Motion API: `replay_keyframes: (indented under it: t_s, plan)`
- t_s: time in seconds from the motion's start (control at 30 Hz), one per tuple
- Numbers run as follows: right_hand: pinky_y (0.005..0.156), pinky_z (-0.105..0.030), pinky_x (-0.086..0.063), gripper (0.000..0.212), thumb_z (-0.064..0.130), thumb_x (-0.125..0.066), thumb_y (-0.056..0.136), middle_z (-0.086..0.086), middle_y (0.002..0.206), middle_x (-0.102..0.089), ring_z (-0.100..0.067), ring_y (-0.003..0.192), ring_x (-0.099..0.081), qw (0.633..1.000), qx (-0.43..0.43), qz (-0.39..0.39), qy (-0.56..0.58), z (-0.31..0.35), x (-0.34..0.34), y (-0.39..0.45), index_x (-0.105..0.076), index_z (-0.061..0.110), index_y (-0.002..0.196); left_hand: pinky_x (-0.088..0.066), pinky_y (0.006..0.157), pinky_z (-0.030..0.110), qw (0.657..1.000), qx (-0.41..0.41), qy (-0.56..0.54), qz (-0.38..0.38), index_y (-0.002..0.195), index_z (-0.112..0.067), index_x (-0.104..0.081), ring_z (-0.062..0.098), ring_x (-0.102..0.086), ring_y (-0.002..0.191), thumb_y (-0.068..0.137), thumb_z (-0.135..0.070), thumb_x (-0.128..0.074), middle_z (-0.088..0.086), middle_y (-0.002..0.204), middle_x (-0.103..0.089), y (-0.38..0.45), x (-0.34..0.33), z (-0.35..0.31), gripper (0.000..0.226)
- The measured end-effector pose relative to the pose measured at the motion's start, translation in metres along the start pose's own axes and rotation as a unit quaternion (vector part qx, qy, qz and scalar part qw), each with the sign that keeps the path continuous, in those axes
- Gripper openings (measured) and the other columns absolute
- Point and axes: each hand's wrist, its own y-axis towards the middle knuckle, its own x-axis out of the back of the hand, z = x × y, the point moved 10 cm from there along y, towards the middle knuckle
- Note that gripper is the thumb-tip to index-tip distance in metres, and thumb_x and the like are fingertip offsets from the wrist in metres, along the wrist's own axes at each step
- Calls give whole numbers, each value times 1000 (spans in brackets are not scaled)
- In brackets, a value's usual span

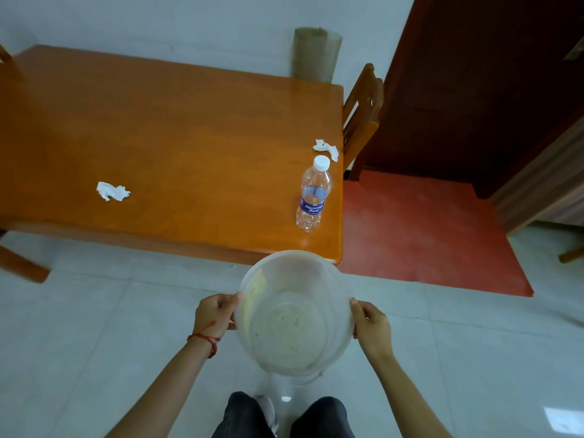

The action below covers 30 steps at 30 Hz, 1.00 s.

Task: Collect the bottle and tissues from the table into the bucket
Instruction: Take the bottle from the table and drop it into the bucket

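I hold a translucent white bucket (252,298) in front of me, below the table's near edge, and nothing lies inside it. My left hand (215,314) grips its left rim and my right hand (371,325) grips its right rim. A clear plastic water bottle (313,194) with a blue label and white cap stands upright near the right end of the orange wooden table (177,137). One crumpled white tissue (327,148) lies just beyond the bottle by the table's right edge. Another crumpled tissue (112,191) lies on the table's left part.
A wooden chair (361,121) stands at the table's right end, with another chair's leg (22,267) at the left. A cardboard roll (316,53) leans against the wall behind the table. A red mat (423,235) and a dark door (474,90) are to the right. The floor is pale tile.
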Motion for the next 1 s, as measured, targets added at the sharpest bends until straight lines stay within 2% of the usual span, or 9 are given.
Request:
replay_keyframes:
  t_s: [0.17,0.33,0.4,0.47,0.53,0.7,0.8,0.93,1.0]
  plan:
    - [63,-25,-45,26,32,-47,92,-4,81,-67,-17,67,-57,1000,5,14,-16,1,-4,7,-66,13,96,-55,47,20,999,-21,24,-5,71,3,-65,26,-62,62,86,-22,-58,10,63,-64,3,1,-2,30]
    - [59,-16,-42,27,30,-46,94,-1,82,-66,-9,65,-58,995,35,62,-70,18,-5,22,-65,12,99,-54,52,25,999,-35,35,-22,66,-11,-62,23,-62,62,88,-20,-55,6,65,-65,2,-2,-7,25]
    - [66,-21,-44,26,33,-46,93,-4,89,-68,-13,73,-60,991,52,72,-103,29,-3,32,-65,15,96,-53,50,22,998,-38,35,-30,64,-14,-61,21,-61,62,89,-19,-54,4,65,-64,1,-4,-8,26]
    - [79,-30,-47,30,36,-49,91,-8,104,-67,-19,90,-60,988,79,46,-126,48,4,46,-64,14,104,-51,44,16,998,-39,33,-37,62,-16,-61,21,-60,60,89,-18,-54,4,64,-63,0,-5,-8,27]
    - [86,-32,-46,40,37,-54,88,-10,117,-64,-21,103,-58,988,106,22,-109,76,9,61,-58,11,118,-52,44,17,998,-29,25,-46,61,-16,-61,22,-60,59,89,-17,-54,7,63,-63,-1,-5,-7,29]
    - [98,-31,-42,57,36,-64,82,-2,135,-52,-17,121,-50,984,178,24,-2,167,-4,94,-45,17,132,-57,69,43,998,-13,30,-62,72,5,-65,32,-64,64,90,-19,-52,21,67,-67,-3,-5,-2,33]
    - [106,-34,-38,68,38,-67,80,-2,142,-45,-16,128,-43,979,200,27,28,202,-19,111,-37,19,137,-57,71,44,997,-16,27,-70,71,6,-63,34,-66,65,89,-20,-53,19,64,-66,-6,-5,-3,33]
    - [102,-28,-31,78,33,-72,76,-4,146,-38,-18,133,-35,971,236,37,17,233,-40,125,-31,16,140,-57,68,43,997,-16,10,-76,70,7,-63,34,-67,64,84,-33,-56,23,64,-68,-7,-7,-5,42]
    - [104,-32,-33,82,31,-75,72,-4,145,-37,-19,133,-35,970,236,60,11,236,-52,131,-31,18,139,-57,69,44,997,-13,10,-79,69,6,-64,37,-67,64,85,-30,-57,20,61,-67,-7,-7,-4,40]
